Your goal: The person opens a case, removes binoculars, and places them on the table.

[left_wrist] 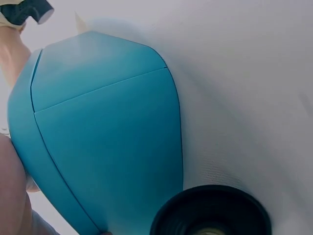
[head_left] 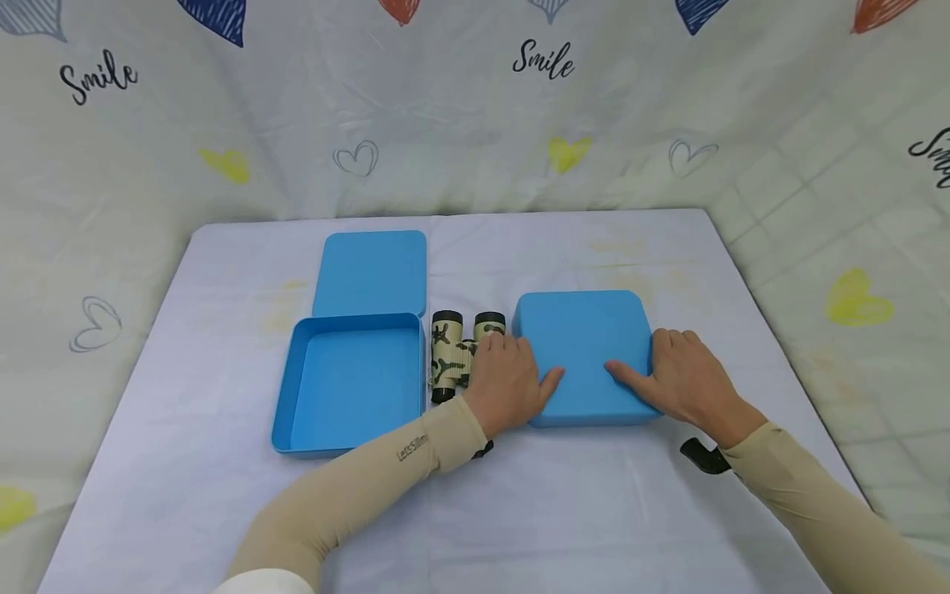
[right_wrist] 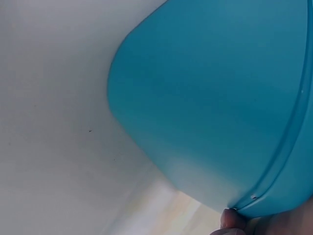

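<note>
A closed blue plastic box (head_left: 586,355) lies on the table between both hands. My left hand (head_left: 508,384) holds its left side, with the thumb over the top edge. My right hand (head_left: 683,379) grips the right side, its thumb lying on the top. A lid seam runs along the box wall (left_wrist: 112,142) in the left wrist view. Just left of the box stands a pair of camouflage binoculars (head_left: 447,351), partly covered by my left hand. Its dark round end (left_wrist: 210,210) shows low in the left wrist view.
Left of the binoculars sits an open blue box (head_left: 352,384) with nothing visible inside. Behind it lies a flat blue lid (head_left: 373,272), touching or nearly touching its back edge. A white cloth covers the table (head_left: 482,511), and a printed curtain (head_left: 445,99) hangs behind.
</note>
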The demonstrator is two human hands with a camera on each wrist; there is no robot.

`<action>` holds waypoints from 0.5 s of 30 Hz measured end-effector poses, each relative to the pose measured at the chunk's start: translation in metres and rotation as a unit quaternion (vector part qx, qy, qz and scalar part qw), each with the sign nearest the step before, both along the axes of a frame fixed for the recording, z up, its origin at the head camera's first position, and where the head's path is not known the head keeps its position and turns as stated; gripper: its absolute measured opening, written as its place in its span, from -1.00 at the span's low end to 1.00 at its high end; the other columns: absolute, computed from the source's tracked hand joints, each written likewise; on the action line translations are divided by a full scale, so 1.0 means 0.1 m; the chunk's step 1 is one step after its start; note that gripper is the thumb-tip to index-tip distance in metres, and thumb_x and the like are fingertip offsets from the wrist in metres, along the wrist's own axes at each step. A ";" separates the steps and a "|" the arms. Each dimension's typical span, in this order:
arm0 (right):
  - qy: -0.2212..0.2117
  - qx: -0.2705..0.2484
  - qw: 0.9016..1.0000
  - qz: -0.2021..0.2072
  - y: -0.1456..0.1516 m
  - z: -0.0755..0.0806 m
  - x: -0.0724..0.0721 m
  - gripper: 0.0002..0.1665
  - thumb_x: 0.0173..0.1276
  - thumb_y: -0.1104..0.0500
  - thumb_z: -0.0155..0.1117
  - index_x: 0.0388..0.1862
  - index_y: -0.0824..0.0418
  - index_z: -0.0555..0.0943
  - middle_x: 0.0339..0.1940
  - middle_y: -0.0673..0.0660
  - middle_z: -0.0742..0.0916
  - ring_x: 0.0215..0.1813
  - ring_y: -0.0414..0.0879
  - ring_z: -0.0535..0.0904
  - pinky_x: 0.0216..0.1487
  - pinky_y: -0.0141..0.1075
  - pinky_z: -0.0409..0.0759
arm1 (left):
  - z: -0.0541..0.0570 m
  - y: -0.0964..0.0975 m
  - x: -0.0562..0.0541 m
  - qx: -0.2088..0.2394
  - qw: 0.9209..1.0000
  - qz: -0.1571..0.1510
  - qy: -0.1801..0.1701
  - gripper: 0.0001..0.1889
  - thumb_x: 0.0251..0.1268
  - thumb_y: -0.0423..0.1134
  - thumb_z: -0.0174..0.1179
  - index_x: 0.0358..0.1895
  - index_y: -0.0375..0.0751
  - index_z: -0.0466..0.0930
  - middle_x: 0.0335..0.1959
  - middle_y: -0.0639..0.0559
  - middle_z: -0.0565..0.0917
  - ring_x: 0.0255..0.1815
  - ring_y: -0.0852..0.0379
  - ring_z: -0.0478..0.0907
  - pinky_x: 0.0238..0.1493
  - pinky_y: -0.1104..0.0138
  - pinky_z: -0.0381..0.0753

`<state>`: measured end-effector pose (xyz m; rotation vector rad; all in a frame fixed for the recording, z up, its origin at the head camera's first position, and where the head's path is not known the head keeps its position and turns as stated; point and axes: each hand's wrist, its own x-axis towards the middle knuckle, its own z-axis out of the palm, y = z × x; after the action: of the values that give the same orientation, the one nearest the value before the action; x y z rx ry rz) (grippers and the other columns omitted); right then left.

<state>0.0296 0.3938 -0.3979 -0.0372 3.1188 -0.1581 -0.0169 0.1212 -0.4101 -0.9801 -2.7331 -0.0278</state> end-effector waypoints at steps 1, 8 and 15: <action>0.000 0.001 1.000 0.001 -0.01 0.00 0.00 -0.16 0.38 -0.40 0.23 -0.32 0.44 0.46 -0.54 0.24 0.56 -0.34 0.14 0.51 -0.17 0.01 0.45 | 0.00 -0.01 0.00 0.003 1.000 0.000 0.002 -0.35 0.57 0.36 -0.18 -0.47 -0.10 0.53 -0.50 -0.02 0.68 -0.35 0.03 0.65 -0.18 0.22 0.56; 0.003 0.004 1.000 0.001 -0.06 0.01 0.02 -0.14 0.38 -0.41 0.23 -0.30 0.46 0.48 -0.51 0.27 0.58 -0.32 0.17 0.52 -0.21 0.00 0.47 | 0.00 -0.06 0.02 0.008 1.000 -0.001 0.017 -0.35 0.56 0.35 -0.14 -0.49 -0.12 0.52 -0.44 -0.07 0.71 -0.28 0.01 0.67 -0.11 0.20 0.58; 0.016 0.007 1.000 0.012 -0.08 -0.01 0.02 -0.19 0.36 -0.38 0.28 -0.37 0.41 0.46 -0.57 0.22 0.53 -0.40 0.11 0.47 -0.25 -0.03 0.44 | 0.00 -0.09 0.02 0.003 1.000 -0.003 0.005 -0.34 0.57 0.36 -0.16 -0.49 -0.12 0.48 -0.45 -0.07 0.67 -0.24 0.00 0.66 -0.07 0.20 0.57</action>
<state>0.0313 0.3858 -0.3989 -0.0791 3.1500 -0.1372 -0.0150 0.1125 -0.4100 -0.9831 -2.7191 -0.0309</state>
